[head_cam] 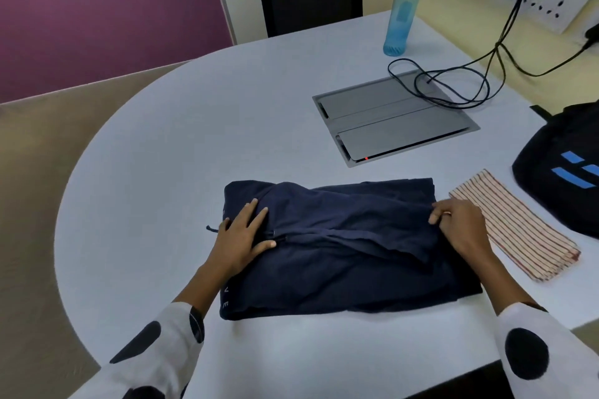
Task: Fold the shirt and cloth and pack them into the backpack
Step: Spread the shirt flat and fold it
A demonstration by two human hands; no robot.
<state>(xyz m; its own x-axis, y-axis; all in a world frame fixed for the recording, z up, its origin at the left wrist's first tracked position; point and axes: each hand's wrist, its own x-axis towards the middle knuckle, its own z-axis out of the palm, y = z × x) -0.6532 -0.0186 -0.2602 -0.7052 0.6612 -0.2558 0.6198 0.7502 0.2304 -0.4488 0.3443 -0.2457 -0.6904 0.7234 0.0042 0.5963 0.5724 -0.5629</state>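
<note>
Two hands on shirt (340, 246) | left hand (241, 233) flat | right hand (460, 220) apparently pinching edge

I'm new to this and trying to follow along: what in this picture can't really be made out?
All in the head view:
- backpack: cut off by the right edge, so its opening cannot be seen.
- right hand: fingertips curl into the navy shirt; the fabric hides the grip.
- Shirt lettering: too small and partly folded under.
- striped cloth: the hand covers its near corner.
- blue bottle: whether it holds liquid is unclear.
</note>
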